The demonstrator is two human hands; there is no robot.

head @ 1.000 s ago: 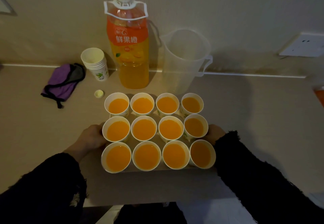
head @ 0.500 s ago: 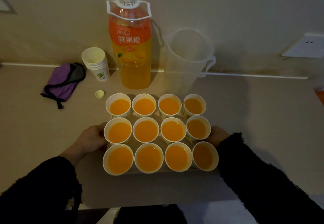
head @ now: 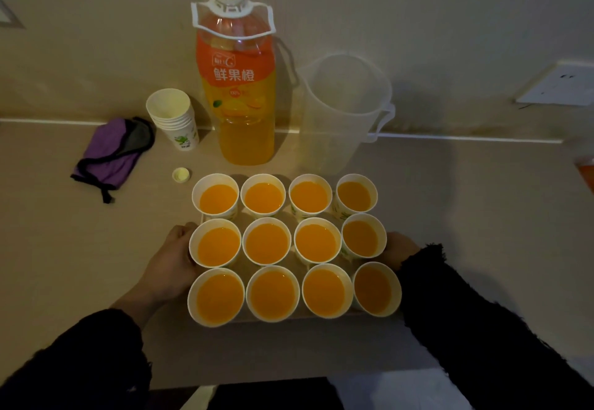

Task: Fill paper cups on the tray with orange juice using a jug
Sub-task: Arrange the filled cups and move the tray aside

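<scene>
Item: flat pale tray [head: 202, 218], bearing twelve white paper cups of orange juice [head: 267, 244] in three rows of four. All twelve are filled close to the rim; none shows empty.

Left hand [head: 170, 263]: curled against the tray's left edge beside the middle row; the fingers go under or behind the cups, so the exact hold cannot be told. Right hand [head: 398, 249]: mostly hidden by the cups and a dark fuzzy sleeve [head: 466, 319]; it lies at the tray's right edge, closure not visible.

Change: against the frames a second ago the hands keep the same stations and the tray has barely shifted.

Beyond the hands: clear empty plastic jug [head: 344, 114], set down past the right hand; uncapped orange juice bottle [head: 238, 94], part full; stack of spare paper cups [head: 173, 117] past the left hand.

Judgement: pouring looks complete; the tray is probably about to be carried or squared up.
</scene>
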